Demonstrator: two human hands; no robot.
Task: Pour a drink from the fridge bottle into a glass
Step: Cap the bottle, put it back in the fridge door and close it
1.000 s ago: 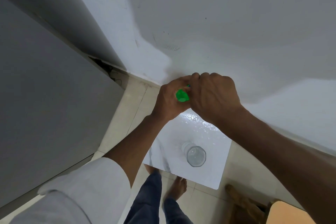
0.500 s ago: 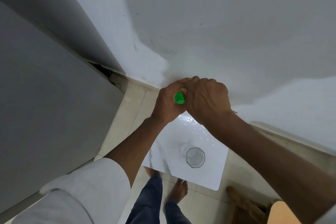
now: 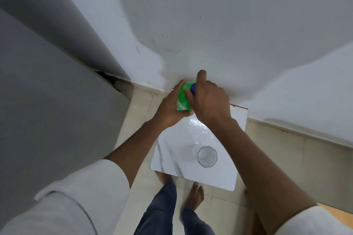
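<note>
A green plastic bottle point(image 3: 183, 99) is held above the far end of a small white marble-look table point(image 3: 172, 158). My left hand point(image 3: 169, 109) is wrapped around the bottle's body. My right hand point(image 3: 210, 101) grips the blue cap point(image 3: 193, 88) at the bottle's top, with the index finger raised. A clear faceted glass point(image 3: 206, 156) stands upright on the table, nearer to me and to the right of the bottle; it looks empty.
A grey fridge side point(image 3: 47, 110) fills the left. White walls point(image 3: 210, 25) meet in a corner just behind the table. My bare feet point(image 3: 193, 194) stand on the beige tiled floor point(image 3: 137, 116) at the table's near edge. A wooden object point(image 3: 336, 213) sits at the lower right.
The bottle has lifted out of my cupped hands, so more of its green body and the blue cap now show. My right hand has shifted onto the cap.
</note>
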